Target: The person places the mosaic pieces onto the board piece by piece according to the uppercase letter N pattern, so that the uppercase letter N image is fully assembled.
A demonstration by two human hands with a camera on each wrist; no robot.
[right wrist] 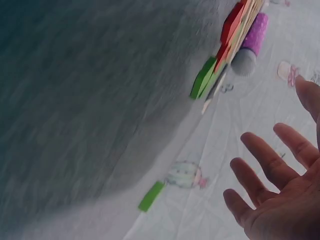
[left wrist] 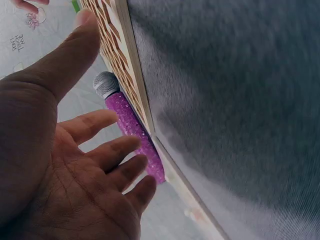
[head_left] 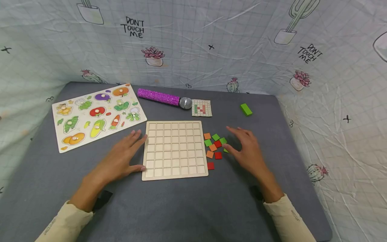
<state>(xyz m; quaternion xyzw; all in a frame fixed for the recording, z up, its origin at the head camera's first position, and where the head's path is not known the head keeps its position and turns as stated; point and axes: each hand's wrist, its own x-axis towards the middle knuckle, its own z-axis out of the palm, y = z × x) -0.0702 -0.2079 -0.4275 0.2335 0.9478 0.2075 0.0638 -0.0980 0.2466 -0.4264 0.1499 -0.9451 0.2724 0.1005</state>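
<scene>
A square wooden grid board (head_left: 175, 148) lies mid-table, its cells bare. Along its left edge is my left hand (head_left: 121, 156), fingers spread, index finger and thumb at the rim; whether they touch it I cannot tell. In the left wrist view that hand (left wrist: 75, 175) has its palm showing and holds nothing. Several small red, orange and green square tiles (head_left: 218, 155) are scattered just right of the board. Over their right side hovers my right hand (head_left: 248, 153), fingers apart, partly covering a green tile. The right wrist view shows this hand (right wrist: 285, 175) with nothing in it.
A vegetable puzzle board (head_left: 90, 126) lies at the back left. Behind the grid board are a glittery purple microphone (head_left: 160, 96) and a small grid pattern card (head_left: 201, 108). A green block (head_left: 246, 109) sits at the back right. Printed cloth (head_left: 187, 43) hangs behind the table.
</scene>
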